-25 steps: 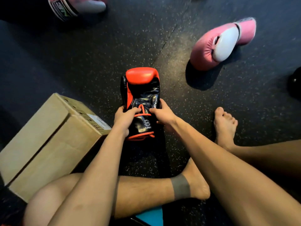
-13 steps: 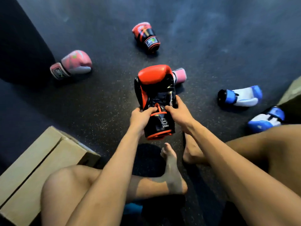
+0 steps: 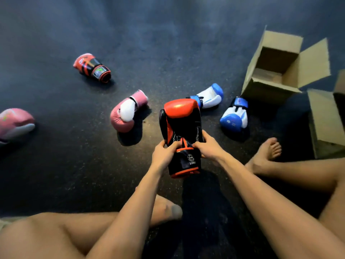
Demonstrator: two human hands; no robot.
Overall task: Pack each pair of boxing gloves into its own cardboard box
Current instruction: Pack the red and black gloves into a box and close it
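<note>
A red-and-black glove [image 3: 182,116] is gripped near its cuff by the left hand [image 3: 164,154] and the right hand [image 3: 207,149], with fingers curled round it, and is held above the dark floor [image 3: 168,43]. Just beyond it, a pink glove [image 3: 127,111] and two blue-and-white gloves [image 3: 234,115] are laid. A matching red glove [image 3: 91,67] is seen farther left. An open cardboard box [image 3: 268,90] is stood at the right, with a second box [image 3: 324,124] beside it.

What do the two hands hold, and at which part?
Both hold one red and black boxing glove at its wrist, just above the cuff. The left hand grips the left side, the right hand the right side.
</note>
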